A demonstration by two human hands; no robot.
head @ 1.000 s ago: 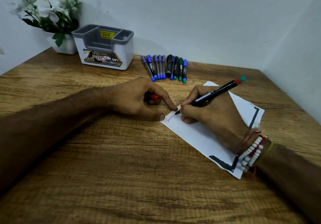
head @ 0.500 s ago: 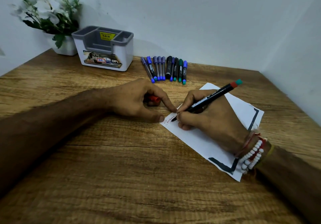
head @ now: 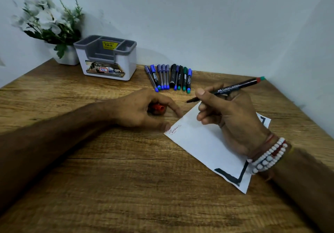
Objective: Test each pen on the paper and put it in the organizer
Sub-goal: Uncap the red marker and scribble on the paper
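The right hand (head: 233, 117) has lifted off the paper (head: 204, 142) and gone up, to the middle right of the frame; the pen (head: 233, 88) went up with it; its tip no longer touches the paper and now hangs over the top edge; the pen lies flatter than before; the red writing (head: 175, 129) near the left corner is longer and now shows in full.

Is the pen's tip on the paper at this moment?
No: the right hand holds the pen with its tip past the upper edge of the paper, over the table.
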